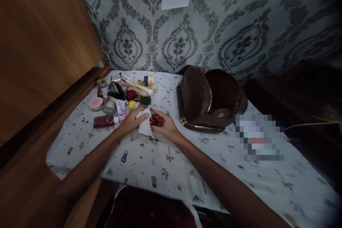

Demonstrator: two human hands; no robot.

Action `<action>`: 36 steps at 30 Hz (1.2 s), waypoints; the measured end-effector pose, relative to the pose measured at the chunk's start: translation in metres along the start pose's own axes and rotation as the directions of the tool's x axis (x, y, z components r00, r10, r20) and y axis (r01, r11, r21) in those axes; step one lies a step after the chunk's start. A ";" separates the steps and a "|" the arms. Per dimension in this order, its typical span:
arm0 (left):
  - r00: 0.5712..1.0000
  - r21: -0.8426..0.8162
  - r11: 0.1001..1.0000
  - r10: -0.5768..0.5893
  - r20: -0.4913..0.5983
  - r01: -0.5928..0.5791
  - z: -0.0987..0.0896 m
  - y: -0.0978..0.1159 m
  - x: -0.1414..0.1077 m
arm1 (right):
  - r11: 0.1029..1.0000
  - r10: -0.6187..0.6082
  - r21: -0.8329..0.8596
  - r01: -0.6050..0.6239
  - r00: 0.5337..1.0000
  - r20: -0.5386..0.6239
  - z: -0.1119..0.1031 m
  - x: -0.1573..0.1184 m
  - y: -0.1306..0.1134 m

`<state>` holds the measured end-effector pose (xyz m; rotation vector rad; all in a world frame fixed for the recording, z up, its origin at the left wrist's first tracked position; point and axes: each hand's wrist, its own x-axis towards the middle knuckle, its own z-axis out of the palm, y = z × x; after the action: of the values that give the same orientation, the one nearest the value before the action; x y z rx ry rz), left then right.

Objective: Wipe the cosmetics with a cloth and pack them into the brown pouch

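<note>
My left hand (131, 120) is closed on a white wipe (145, 124), which hangs down over the table cover. Beside it, my right hand (166, 125) grips a small dark red container (153, 120), partly hidden by the fingers and the wipe. The wipe presses against the container's left side. Just beyond my hands stand a jar with a dark green lid (145, 100) and a yellow-capped bottle (133, 105). Left of my left hand lie a white and pink tube (121, 109) and a bottle of dark red liquid (104, 121).
A brown zip bag (197, 96) stands open at the right. Several cosmetics, including a pink round compact (95, 103) and a glass jar (109, 106), crowd the back left. A blurred flat item (258, 139) lies far right. A wooden cabinet (45, 35) borders the left.
</note>
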<state>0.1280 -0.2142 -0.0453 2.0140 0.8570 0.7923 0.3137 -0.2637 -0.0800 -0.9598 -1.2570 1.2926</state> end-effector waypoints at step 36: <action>1.000 -0.033 0.999 -0.015 0.001 0.015 0.008 0.011 -0.004 | 0.924 0.154 0.374 -0.080 0.973 -0.172 0.008 0.000 -0.009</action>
<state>0.1348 -0.2259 -0.0412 1.9768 0.8527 0.7916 0.3073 -0.2659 -0.0700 -0.8773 -0.7776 1.4246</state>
